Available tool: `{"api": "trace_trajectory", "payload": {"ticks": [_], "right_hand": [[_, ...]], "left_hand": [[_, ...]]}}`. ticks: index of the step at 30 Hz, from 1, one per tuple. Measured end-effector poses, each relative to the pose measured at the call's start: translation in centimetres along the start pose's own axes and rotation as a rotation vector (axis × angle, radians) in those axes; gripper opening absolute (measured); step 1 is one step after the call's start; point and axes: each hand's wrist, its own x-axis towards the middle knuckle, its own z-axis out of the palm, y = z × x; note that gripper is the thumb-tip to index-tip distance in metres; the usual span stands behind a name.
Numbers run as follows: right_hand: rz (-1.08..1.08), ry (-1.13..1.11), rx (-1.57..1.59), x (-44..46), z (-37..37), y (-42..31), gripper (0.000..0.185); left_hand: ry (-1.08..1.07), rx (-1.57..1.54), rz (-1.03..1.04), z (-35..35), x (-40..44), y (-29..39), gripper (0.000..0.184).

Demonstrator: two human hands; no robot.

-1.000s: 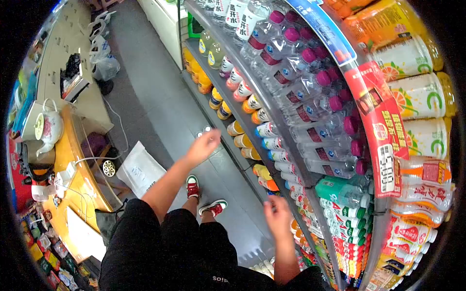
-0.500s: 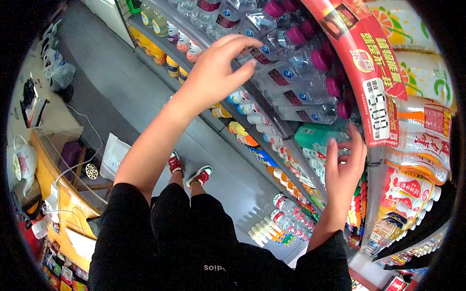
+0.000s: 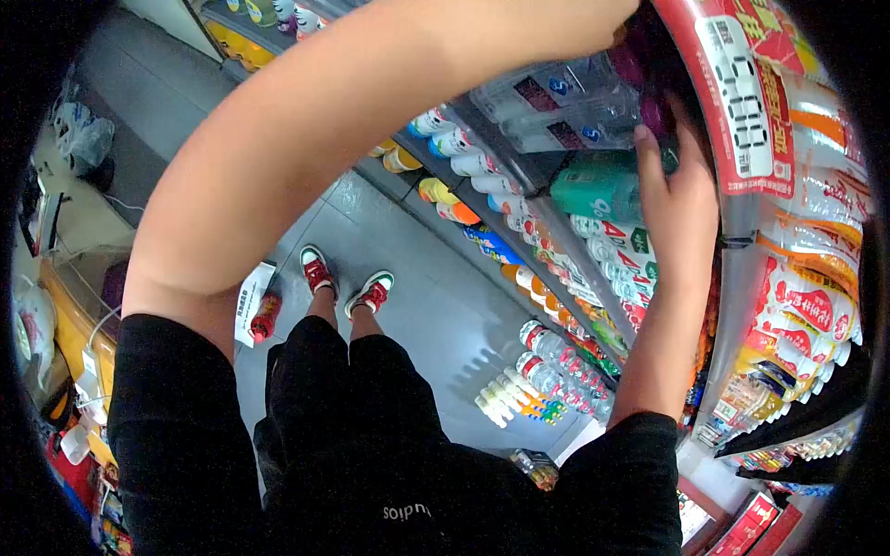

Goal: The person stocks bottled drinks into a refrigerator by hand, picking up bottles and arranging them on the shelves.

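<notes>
My left arm reaches across the top of the view; the part of my left hand (image 3: pixel 623 20) that shows is at the upper edge, by the purple-capped water bottles (image 3: pixel 593 120), its fingers hidden. My right hand (image 3: pixel 681 181) is at the lowest bottle of that row, thumb on its neck and fingers on the far side of its purple cap (image 3: pixel 656 119). The bottles lie on their sides with caps facing the shelf edge. Just below them, a green bottle (image 3: pixel 598 190) lies partly behind my right thumb.
A red price strip (image 3: pixel 742 102) runs along the shelf edge. Orange-labelled bottles (image 3: pixel 820 204) lie to the right. Lower shelves hold several drinks (image 3: pixel 477 165). Large water bottles (image 3: pixel 556 375) stand on the grey floor (image 3: pixel 417 324). A wooden desk (image 3: pixel 79 320) is at left.
My left arm has swung up and right, its hand moving to the upper edge. My right hand has risen from near the green bottle to the lowest purple cap. The view has shifted.
</notes>
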Motion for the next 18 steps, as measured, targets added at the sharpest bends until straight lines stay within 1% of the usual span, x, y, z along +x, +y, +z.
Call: {"api": "trace_trajectory", "payload": {"ticks": [1,3,7,10,16,18], "right_hand": [[0.006,-0.002,0.001,0.1,0.3,0.3,0.046],[-0.112,0.03,0.027,0.5,0.7,1.0,0.048],[-0.157,0.031,0.088,1.1,1.2,1.5,0.049],[-0.121,-0.022,0.142,1.3,1.3,1.7,0.049],[-0.113,-0.044,0.183,1.5,1.5,1.8,0.048],[-0.107,-0.034,0.19,1.5,1.7,1.7,0.048]], "left_hand": [[-0.004,-0.003,0.003,0.7,0.1,-0.2,0.013],[0.079,-0.02,0.06,1.3,-0.1,-0.4,0.015],[0.059,0.037,0.012,1.3,-0.2,-0.1,0.015],[0.016,0.034,0.048,1.4,-0.6,-0.1,0.017],[0.077,0.113,0.06,2.5,-0.6,-0.3,0.019],[0.128,0.127,0.07,2.7,-0.7,-0.3,0.018]]}}
